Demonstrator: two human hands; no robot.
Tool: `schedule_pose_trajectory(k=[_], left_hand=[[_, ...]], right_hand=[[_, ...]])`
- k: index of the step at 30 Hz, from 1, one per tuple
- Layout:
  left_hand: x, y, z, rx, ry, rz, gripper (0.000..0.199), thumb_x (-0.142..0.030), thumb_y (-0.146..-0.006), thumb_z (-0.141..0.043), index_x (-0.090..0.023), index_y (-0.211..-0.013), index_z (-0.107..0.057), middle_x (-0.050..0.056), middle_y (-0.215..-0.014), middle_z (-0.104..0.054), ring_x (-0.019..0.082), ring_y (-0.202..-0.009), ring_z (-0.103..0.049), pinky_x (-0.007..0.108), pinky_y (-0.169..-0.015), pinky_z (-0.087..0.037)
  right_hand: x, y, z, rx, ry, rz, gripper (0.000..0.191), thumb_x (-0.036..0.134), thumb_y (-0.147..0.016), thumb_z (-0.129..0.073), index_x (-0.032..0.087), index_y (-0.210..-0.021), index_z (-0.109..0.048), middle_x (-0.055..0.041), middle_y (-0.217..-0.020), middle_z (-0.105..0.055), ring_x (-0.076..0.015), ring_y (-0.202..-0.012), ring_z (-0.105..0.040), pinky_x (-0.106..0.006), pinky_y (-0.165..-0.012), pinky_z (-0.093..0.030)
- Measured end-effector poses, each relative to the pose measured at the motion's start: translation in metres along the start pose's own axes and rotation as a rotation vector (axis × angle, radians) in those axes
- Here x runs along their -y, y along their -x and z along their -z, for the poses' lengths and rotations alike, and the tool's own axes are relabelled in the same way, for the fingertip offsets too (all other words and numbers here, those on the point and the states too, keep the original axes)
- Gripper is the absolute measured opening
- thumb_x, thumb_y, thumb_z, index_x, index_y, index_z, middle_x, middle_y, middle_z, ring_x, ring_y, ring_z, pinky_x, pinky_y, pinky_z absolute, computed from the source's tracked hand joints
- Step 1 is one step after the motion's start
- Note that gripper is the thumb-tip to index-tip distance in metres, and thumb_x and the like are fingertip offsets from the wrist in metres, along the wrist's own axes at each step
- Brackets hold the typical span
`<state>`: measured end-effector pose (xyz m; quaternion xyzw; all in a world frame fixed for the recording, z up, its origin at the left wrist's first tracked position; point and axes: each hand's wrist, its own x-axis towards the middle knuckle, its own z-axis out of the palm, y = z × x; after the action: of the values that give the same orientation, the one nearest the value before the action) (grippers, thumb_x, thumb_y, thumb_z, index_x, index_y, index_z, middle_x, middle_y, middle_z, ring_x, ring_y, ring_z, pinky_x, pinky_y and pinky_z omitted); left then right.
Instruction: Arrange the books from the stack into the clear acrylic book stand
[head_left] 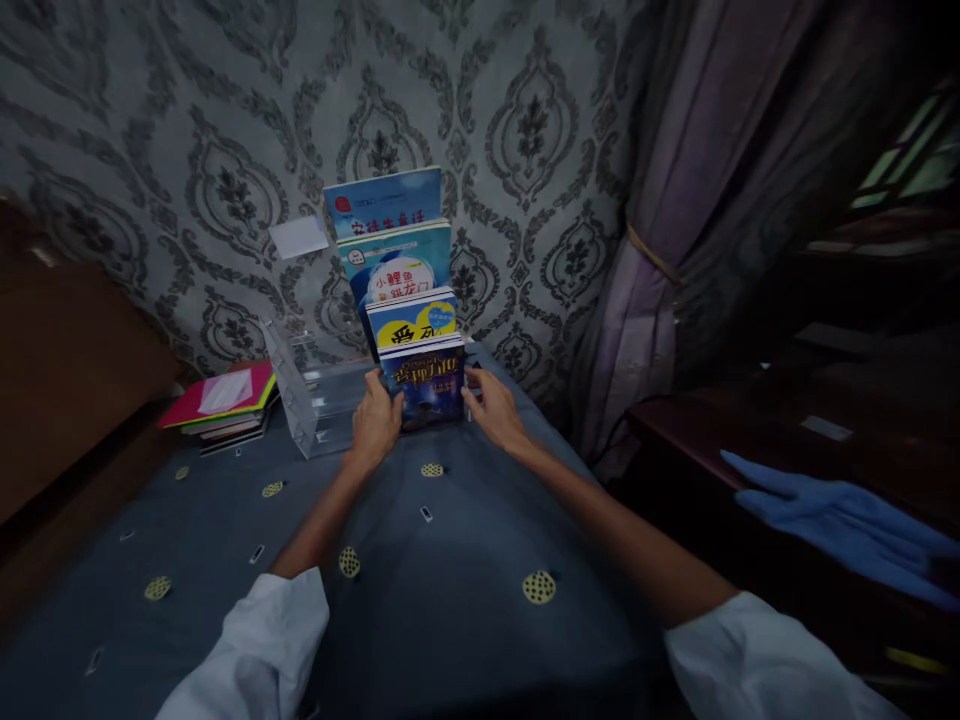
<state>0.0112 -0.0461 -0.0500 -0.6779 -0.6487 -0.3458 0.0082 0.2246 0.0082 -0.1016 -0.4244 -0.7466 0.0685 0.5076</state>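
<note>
A dark blue book [429, 385] with gold lettering stands upright at the front of a stepped row of books. My left hand [377, 418] is closed on its left edge, the thumb over the front cover. At its right edge, my right hand [493, 405] grips with bent fingers. Rising behind it are a yellow-and-blue book [414, 318], a teal book [397, 268] and a taller blue book [386, 203]. A clear plastic rack [289, 390] extends to the left of the books; its part behind them is hidden.
A stack of books [225, 400] with a pink cover on top lies left of the rack. Patterned wallpaper [525, 130] rises behind the blue tablecloth [390, 610]. At right are a tied curtain [645, 250] and a blue glove [840, 515]; I cannot tell whether it is worn.
</note>
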Motion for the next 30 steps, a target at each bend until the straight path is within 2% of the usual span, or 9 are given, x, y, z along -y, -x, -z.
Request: schedule_pose_trajectory(k=[4,7,12,17,30], left_hand=[[0.002,-0.006,0.002,-0.046,0.011,-0.009,0.055,-0.026,-0.098,-0.05,-0.015,-0.146,-0.024,0.017,-0.123,-0.065,0.031,-0.106,-0.069,0.044,-0.088,-0.055],[0.001,-0.011,0.004,-0.073,0.025,-0.042,0.054,-0.023,-0.099,-0.046,-0.016,-0.148,-0.026,0.018,-0.135,-0.059,0.031,-0.117,-0.065,0.045,-0.095,-0.053],[-0.001,-0.013,0.004,-0.062,0.03,-0.06,0.045,-0.02,-0.1,-0.041,-0.014,-0.144,-0.038,0.019,-0.137,-0.057,0.031,-0.125,-0.059,0.044,-0.101,-0.05],[-0.002,-0.014,0.0,-0.074,-0.013,-0.046,0.044,-0.018,-0.1,-0.039,-0.015,-0.144,-0.04,0.017,-0.132,-0.06,0.03,-0.118,-0.063,0.042,-0.098,-0.051],[-0.005,-0.01,-0.011,-0.127,-0.142,-0.022,0.041,-0.017,-0.102,-0.036,-0.01,-0.142,-0.042,0.018,-0.122,-0.061,0.029,-0.101,-0.069,0.037,-0.081,-0.054]], right_hand=[[-0.002,-0.002,-0.006,-0.061,-0.007,-0.013,0.04,0.029,-0.093,-0.047,0.018,-0.131,-0.055,-0.0146,-0.115,-0.066,-0.0291,-0.104,-0.064,-0.046,-0.088,-0.056],[-0.001,-0.008,-0.011,-0.09,0.015,-0.005,0.045,0.031,-0.095,-0.045,0.018,-0.138,-0.052,-0.0153,-0.119,-0.063,-0.0294,-0.108,-0.062,-0.048,-0.094,-0.054],[0.003,-0.017,-0.025,-0.124,0.066,-0.106,0.044,0.026,-0.09,-0.046,0.014,-0.131,-0.06,-0.015,-0.108,-0.062,-0.0307,-0.103,-0.06,-0.048,-0.095,-0.052],[0.003,-0.018,-0.035,-0.148,0.073,-0.154,0.04,0.022,-0.088,-0.046,0.014,-0.122,-0.066,-0.0129,-0.095,-0.061,-0.0315,-0.094,-0.059,-0.049,-0.09,-0.052],[0.005,-0.011,-0.04,-0.24,0.013,-0.14,0.04,0.02,-0.092,-0.043,0.018,-0.125,-0.066,-0.0116,-0.097,-0.061,-0.0294,-0.095,-0.06,-0.046,-0.089,-0.053]])
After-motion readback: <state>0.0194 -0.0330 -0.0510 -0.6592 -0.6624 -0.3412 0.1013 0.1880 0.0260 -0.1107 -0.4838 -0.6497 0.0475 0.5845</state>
